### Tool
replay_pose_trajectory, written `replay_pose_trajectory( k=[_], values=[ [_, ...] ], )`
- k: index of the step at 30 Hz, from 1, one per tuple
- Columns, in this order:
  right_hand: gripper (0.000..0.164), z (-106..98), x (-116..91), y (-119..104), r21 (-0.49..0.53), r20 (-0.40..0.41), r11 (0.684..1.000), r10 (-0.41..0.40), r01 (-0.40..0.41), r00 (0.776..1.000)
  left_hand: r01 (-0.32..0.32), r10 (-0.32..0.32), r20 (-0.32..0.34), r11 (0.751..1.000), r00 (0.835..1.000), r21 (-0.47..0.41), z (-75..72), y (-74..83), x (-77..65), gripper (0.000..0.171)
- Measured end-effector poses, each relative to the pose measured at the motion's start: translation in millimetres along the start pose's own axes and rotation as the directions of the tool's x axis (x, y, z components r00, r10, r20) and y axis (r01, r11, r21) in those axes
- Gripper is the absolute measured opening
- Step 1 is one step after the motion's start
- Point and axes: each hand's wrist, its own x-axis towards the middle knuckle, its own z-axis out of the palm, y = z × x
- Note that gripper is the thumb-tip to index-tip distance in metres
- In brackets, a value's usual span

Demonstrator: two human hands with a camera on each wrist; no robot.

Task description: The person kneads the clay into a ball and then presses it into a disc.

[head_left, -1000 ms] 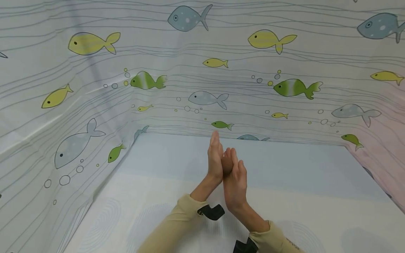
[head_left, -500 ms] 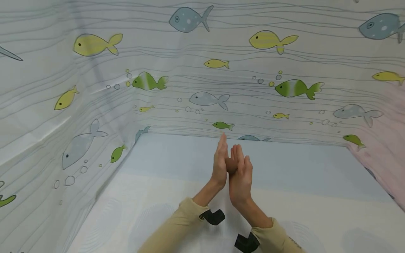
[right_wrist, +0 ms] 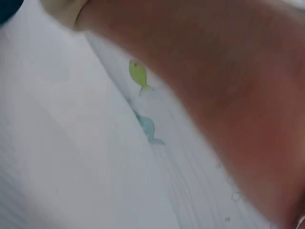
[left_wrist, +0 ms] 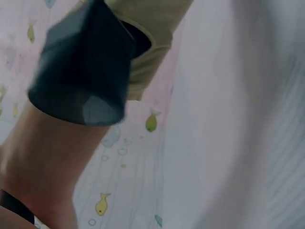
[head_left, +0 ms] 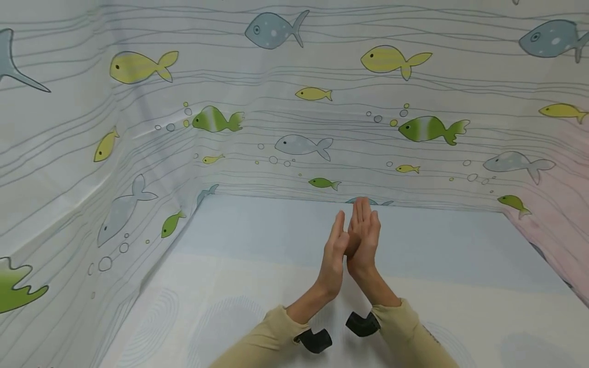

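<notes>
Between my two palms sits a smooth brown ball [head_left: 353, 245], which looks like modelling clay, partly covered by both hands. My left hand [head_left: 335, 258] presses on it from the left, its fingers nearly straight and pointing up and away. From the other side my right hand [head_left: 365, 243] touches the ball with its palm, fingers straight and reaching farther forward than the left ones. Both hands are raised over the table. In the left wrist view a bare forearm [left_wrist: 50, 157] shows below a dark cuff-like piece; the right wrist view has blurred skin close up. Neither wrist view shows the ball.
A pale white and light-blue table surface [head_left: 257, 230] lies below the hands. Fish-printed curtains [head_left: 294, 117] hang behind it and at the left; a pinkish part [head_left: 561, 204] is at the right. Black curved pieces [head_left: 363, 324] stick out at both sleeves.
Both hands have shifted right with the ball between them. My right hand has slid forward and my left hand back, so the right fingertips now lead.
</notes>
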Motion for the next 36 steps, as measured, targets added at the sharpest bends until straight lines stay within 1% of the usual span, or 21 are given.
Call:
replay_pose_trajectory(
  k=[2, 5, 8, 10, 13, 17, 19, 20, 24, 26, 29, 32, 36],
  values=[
    [0.08, -5.3, 3.6, 3.7, -0.001, -0.007, 1.0, -0.011, 0.011, 1.0, -0.011, 0.011, 0.005, 1.0, 1.0, 0.012, 0.7, 5.1, -1.2, 0.074],
    [0.081, -15.0, 9.6, 9.5, 0.019, -0.025, 1.0, -0.02, 0.02, 0.999, -0.021, 0.02, 0.032, 0.999, 0.999, 0.028, 2.8, 14.3, -3.1, 0.078],
    [0.082, -22.0, 12.7, 13.2, 0.038, -0.036, 0.999, -0.008, 0.01, 0.999, -0.023, 0.021, 0.062, 0.999, 0.998, 0.025, 5.7, 20.5, -5.4, 0.082],
    [0.083, -23.2, 11.9, 14.2, 0.044, -0.036, 0.999, 0.007, -0.005, 0.999, -0.021, 0.019, 0.07, 1.0, 0.997, 0.022, 6.8, 22.6, -6.6, 0.082],
    [0.083, -19.2, 7.5, 13.0, 0.095, -0.013, 0.995, 0.032, -0.031, 0.999, -0.012, 0.01, 0.061, 1.0, 0.998, 0.029, 6.4, 22.2, -7.0, 0.08],
    [0.081, -8.8, -2.1, 10.6, 0.139, 0.069, 0.988, 0.054, -0.064, 0.996, -0.002, 0.001, 0.035, 1.0, 0.999, 0.03, 2.6, 17.3, -4.8, 0.077],
    [0.08, -3.3, -7.4, 9.7, 0.127, 0.108, 0.989, 0.059, -0.072, 0.992, -0.002, 0.002, 0.017, 0.999, 1.0, 0.033, 0.0, 13.6, -3.8, 0.075],
    [0.08, -0.5, -10.2, 9.2, 0.106, 0.124, 0.992, 0.057, -0.071, 0.991, -0.005, 0.004, 0.006, 0.999, 1.0, 0.039, -1.3, 11.3, -3.5, 0.075],
    [0.076, 7.7, -19.5, 7.5, -0.007, 0.179, 0.999, 0.042, -0.042, 0.983, 0.0, 0.005, -0.064, 0.998, 0.998, 0.069, -6.7, 2.9, -0.7, 0.069],
    [0.073, 10.2, -24.5, 7.8, -0.073, 0.203, 0.997, 0.04, -0.025, 0.978, 0.007, 0.003, -0.105, 0.996, 0.994, 0.087, -10.1, 0.8, 2.1, 0.067],
    [0.071, 11.5, -32.3, 9.0, -0.134, 0.23, 0.991, 0.043, -0.012, 0.972, 0.016, 0.002, -0.155, 0.994, 0.988, 0.112, -16.2, 0.7, 8.9, 0.065],
    [0.071, 11.9, -40.0, 9.7, -0.163, 0.25, 0.987, 0.058, -0.017, 0.966, 0.014, 0.008, -0.179, 0.992, 0.984, 0.124, -23.1, 3.7, 17.3, 0.065],
    [0.069, 13.0, -50.6, 10.6, -0.157, 0.286, 0.986, 0.096, -0.052, 0.954, 0.013, 0.013, -0.209, 0.992, 0.978, 0.125, -32.5, 7.8, 28.8, 0.066]
  ],
)
